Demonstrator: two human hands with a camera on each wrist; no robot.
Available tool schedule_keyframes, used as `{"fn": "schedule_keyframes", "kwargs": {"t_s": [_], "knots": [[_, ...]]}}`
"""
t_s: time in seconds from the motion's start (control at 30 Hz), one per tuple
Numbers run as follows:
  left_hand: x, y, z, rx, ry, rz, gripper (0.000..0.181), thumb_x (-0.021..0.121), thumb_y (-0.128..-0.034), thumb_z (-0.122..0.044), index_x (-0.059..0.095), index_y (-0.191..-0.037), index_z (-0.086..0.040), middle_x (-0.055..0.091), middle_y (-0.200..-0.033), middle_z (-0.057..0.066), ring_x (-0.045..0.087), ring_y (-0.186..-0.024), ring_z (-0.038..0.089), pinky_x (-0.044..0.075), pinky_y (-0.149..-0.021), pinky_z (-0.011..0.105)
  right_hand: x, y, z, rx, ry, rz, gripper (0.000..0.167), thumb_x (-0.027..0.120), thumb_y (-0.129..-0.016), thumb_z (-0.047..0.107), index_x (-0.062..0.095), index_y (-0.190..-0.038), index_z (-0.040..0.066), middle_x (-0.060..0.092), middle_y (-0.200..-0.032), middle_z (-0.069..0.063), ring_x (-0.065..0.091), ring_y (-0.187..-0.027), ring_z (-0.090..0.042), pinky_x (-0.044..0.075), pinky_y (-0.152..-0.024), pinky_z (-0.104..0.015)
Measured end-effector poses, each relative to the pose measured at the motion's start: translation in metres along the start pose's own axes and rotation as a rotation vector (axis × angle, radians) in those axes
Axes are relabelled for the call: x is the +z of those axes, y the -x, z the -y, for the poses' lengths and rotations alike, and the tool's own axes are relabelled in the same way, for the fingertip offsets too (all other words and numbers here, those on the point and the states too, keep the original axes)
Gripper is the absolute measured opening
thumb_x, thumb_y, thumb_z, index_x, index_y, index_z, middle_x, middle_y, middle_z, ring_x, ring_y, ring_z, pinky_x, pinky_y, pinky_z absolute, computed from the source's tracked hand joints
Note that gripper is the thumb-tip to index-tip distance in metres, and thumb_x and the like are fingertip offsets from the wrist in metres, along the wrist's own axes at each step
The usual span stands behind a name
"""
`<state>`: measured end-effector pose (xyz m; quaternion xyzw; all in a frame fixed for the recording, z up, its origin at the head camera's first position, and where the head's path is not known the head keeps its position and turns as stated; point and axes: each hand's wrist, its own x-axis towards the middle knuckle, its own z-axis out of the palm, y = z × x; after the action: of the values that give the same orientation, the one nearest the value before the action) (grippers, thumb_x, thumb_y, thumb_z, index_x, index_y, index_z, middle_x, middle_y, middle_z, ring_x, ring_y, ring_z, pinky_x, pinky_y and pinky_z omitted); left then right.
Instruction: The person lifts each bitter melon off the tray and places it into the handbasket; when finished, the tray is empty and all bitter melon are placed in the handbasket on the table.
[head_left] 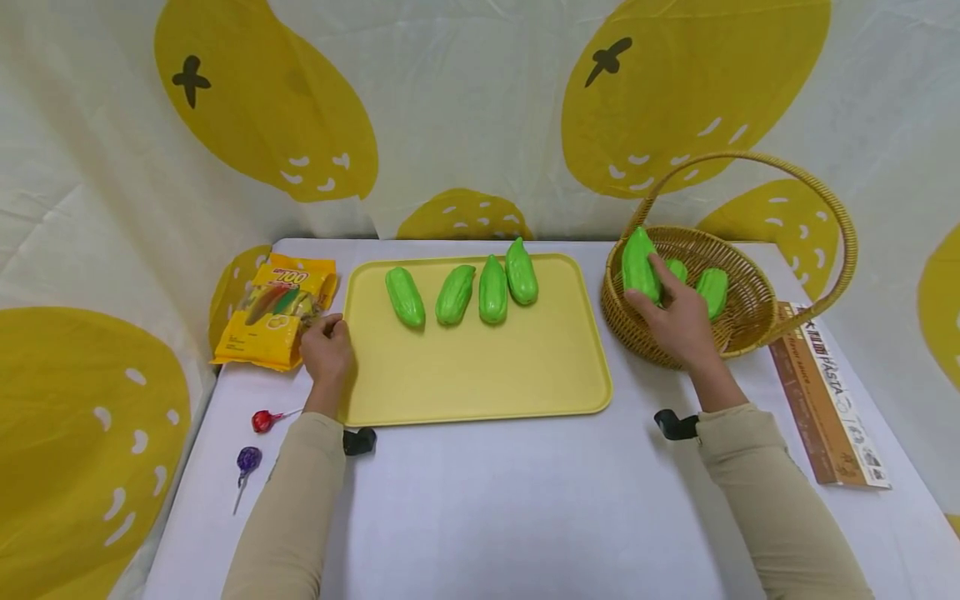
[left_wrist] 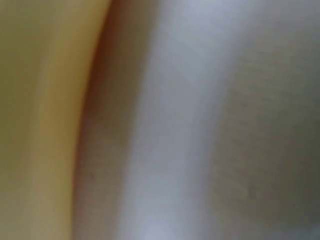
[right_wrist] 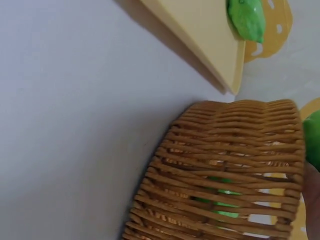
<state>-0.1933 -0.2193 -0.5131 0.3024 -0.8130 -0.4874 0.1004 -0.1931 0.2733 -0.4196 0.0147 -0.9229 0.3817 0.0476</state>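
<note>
Green vegetable (head_left: 637, 268) is gripped, in the head view, by the curled fingers of the right hand (head_left: 681, 323) and is held at the left rim of the wicker basket (head_left: 637, 340). Two more vegetables (head_left: 712, 292) are seen inside the basket. Four others (head_left: 454, 296) are laid across the far half of the yellow tray (head_left: 465, 375). The left hand (head_left: 327, 352) is placed at the tray's left edge, beside the candy bag (head_left: 262, 321); its fingers are curled, but whether anything is pinched cannot be told. A red lollipop (head_left: 262, 421) and a purple lollipop (head_left: 248, 459) are laid on the bench (head_left: 487, 508), and a pasta box (head_left: 828, 408) just right of the basket.

In the left wrist view, a yellow edge is blurred beside white cloth.

In the right wrist view, the held vegetable is partly shown past the basket's rim, and one tray corner is seen nearby.
</note>
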Motion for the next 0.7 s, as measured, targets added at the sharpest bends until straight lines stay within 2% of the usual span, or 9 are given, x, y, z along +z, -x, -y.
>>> {"fn": "schedule_keyframes", "kwargs": {"t_s": [0.23,0.37,0.53,0.7], "knots": [[0.000,0.000,0.000,-0.013,0.006,0.009,0.033,0.052,-0.1048,-0.018,0.067,-0.131,-0.004,0.066,-0.128,0.018,0.057,-0.113,0.030,0.048,-0.106,0.042,0.001,-0.009,-0.009,0.051,0.027,0.019,0.075,0.058,-0.103,0.042,0.020,-0.163,0.020,0.038,-0.154,-0.035,0.041,-0.141,-0.050,0.036,-0.112,-0.066],[0.000,0.000,0.001,-0.009,0.005,0.008,0.033,0.052,-0.1049,-0.018,0.067,-0.131,-0.004,0.066,-0.129,0.018,0.058,-0.115,0.031,0.048,-0.107,0.042,0.004,-0.016,-0.013,0.092,0.006,0.045,0.076,0.057,-0.103,0.043,0.018,-0.164,0.019,0.035,-0.156,-0.034,0.039,-0.143,-0.047,0.035,-0.113,-0.065],[-0.001,0.001,0.000,-0.001,0.006,0.003,0.032,0.053,-0.1047,-0.017,0.068,-0.130,-0.004,0.067,-0.129,0.018,0.058,-0.115,0.032,0.048,-0.107,0.043,0.009,-0.027,-0.018,0.146,-0.019,0.085,0.079,0.056,-0.102,0.048,0.017,-0.164,0.019,0.024,-0.164,-0.029,0.023,-0.152,-0.048,0.027,-0.120,-0.064],[-0.001,0.000,0.000,-0.003,0.009,0.011,0.032,0.053,-0.1052,-0.018,0.067,-0.131,-0.004,0.066,-0.130,0.018,0.058,-0.116,0.032,0.048,-0.108,0.043,0.011,-0.034,-0.021,0.199,-0.039,0.126,0.081,0.055,-0.102,0.050,0.015,-0.165,0.020,0.017,-0.166,-0.028,0.015,-0.154,-0.048,0.023,-0.121,-0.065]]}}
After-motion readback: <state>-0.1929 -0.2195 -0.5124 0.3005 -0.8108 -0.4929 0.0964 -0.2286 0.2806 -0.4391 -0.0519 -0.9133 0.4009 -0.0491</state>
